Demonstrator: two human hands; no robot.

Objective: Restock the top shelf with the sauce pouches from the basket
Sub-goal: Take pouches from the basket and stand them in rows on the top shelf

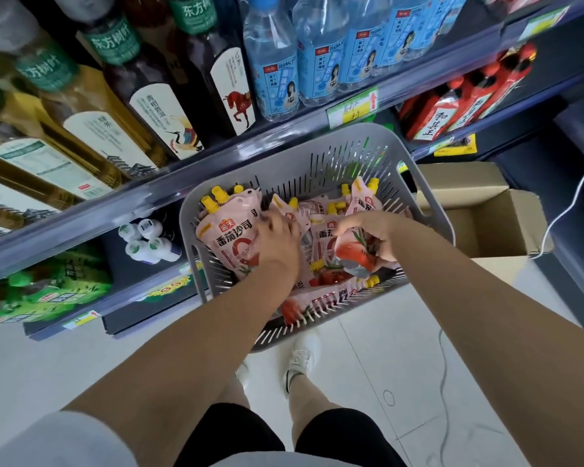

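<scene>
Picking from the basket (334,139).
My left hand (277,239) and right hand (376,235) each grip a tomato sauce pouch (226,244); next I lift both shelfward.

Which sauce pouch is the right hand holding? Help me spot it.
Find the grey basket before the drink shelves. Near its right wall, the right hand grips one pink pouch. Only this one is lifted and crumpled, silvery bottom showing.
</scene>
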